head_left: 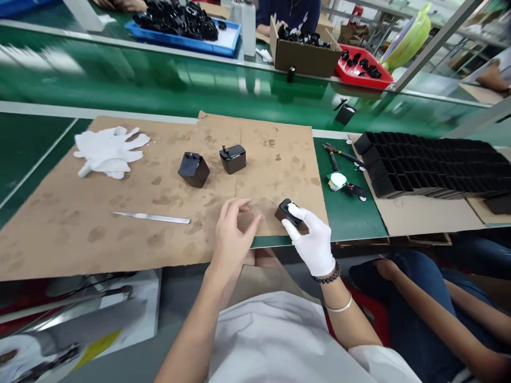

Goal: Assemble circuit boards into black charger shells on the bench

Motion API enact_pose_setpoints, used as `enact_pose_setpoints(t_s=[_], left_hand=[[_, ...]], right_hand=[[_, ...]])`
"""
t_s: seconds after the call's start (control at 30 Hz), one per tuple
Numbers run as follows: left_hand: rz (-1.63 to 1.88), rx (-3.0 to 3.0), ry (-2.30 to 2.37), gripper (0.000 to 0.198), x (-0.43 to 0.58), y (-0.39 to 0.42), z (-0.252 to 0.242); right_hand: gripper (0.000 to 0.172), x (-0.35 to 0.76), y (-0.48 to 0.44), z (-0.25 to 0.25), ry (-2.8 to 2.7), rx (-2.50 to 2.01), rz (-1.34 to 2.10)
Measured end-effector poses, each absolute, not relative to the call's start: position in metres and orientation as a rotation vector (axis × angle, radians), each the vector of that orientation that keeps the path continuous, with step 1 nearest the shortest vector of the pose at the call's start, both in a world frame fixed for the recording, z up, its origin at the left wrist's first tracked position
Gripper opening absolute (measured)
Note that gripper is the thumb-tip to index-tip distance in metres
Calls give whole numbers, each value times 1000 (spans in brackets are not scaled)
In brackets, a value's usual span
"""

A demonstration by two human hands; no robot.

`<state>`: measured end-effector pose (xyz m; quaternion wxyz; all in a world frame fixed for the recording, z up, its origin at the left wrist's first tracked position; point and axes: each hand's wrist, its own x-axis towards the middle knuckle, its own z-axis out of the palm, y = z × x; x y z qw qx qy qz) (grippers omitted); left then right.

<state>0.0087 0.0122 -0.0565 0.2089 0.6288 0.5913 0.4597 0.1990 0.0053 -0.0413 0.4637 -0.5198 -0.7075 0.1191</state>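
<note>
My right hand (313,239), in a white glove, grips a small black plastic part (284,209) at the near edge of the brown cardboard sheet (120,229). My bare left hand (233,234) rests just left of it, fingers loosely curled and apart, holding nothing. Farther back on the cardboard sit two black charger housings, one (194,169) tilted and one (232,158) upright. A flat metal blade (150,217) lies to the left of my left hand.
A crumpled white glove (109,151) lies at the cardboard's far left. Pliers (337,156) and a small white-green item (337,181) lie right of it, beside a black compartment tray (435,162). A green conveyor (159,80) runs behind. Another person's arm (431,314) is at lower right.
</note>
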Motion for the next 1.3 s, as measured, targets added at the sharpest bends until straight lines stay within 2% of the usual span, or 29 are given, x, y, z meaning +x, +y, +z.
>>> enact_pose_setpoints(t_s=[0.17, 0.43, 0.9, 1.2, 1.3], left_hand=[[1271, 1760, 1626, 24, 11, 13, -59], [1200, 1744, 1648, 20, 11, 12, -56], [1122, 1753, 1643, 18, 11, 10, -53], [1098, 1815, 1691, 18, 13, 10, -54], [1108, 1817, 1681, 18, 12, 8, -55]], right_hand=[[27, 201, 6, -37, -1622, -1327, 187], [24, 202, 20, -60, -1755, -1385, 387], [31, 197, 7, -40, -1591, -1301, 157], [25, 199, 23, -61, -1717, -1386, 436], [33, 199, 23, -55, -1474, -1338, 687]])
